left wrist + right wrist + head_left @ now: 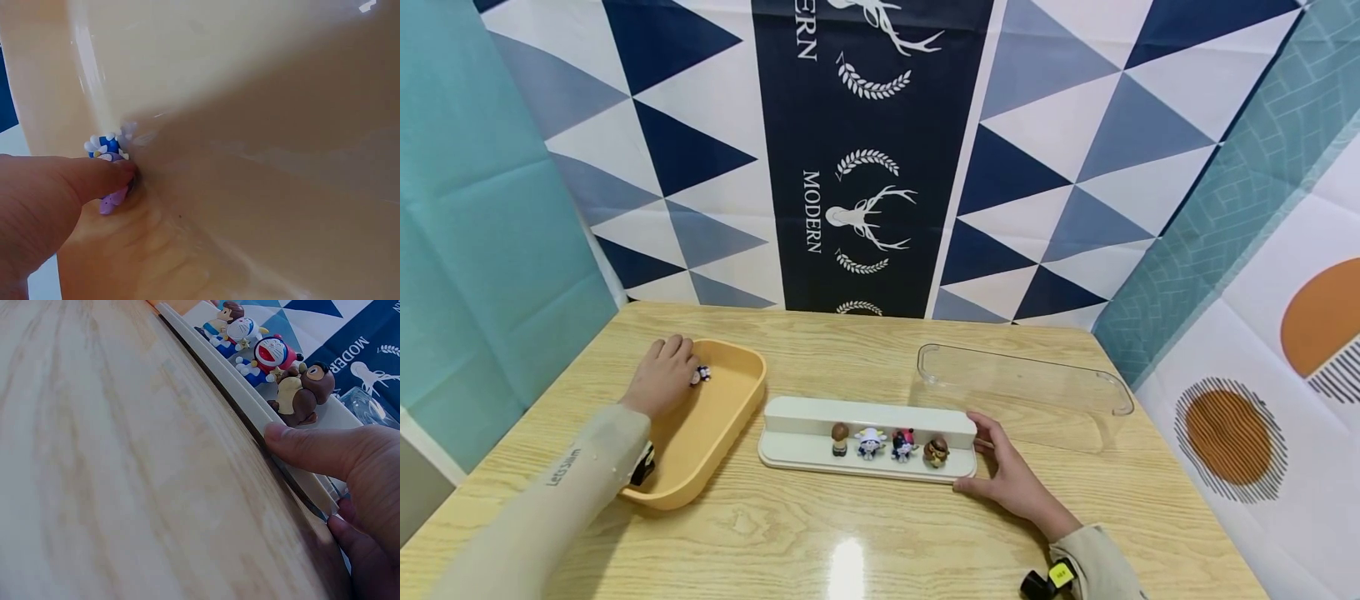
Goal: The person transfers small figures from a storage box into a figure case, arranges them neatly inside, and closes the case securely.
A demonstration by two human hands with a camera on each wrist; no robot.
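Note:
My left hand (662, 377) reaches into the far left corner of an orange tray (762, 392). There it pinches a small blue, white and purple figurine (114, 159), with the thumb across its front; the other fingers are hidden in the left wrist view. My right hand (1009, 477) grips the right end of a white stepped display base (797, 450), thumb along the front edge and fingers behind. Several figurines stand on its lower step: a brown-haired one (839, 439), one in a white hat (870, 443), one in red and black (903, 445) and a brown animal (303, 392).
A clear plastic cover (1022, 375) lies behind the base at the right. Patterned cloth (700, 167) hangs along the far edge of the wooden table (760, 542), with more cloth on both sides.

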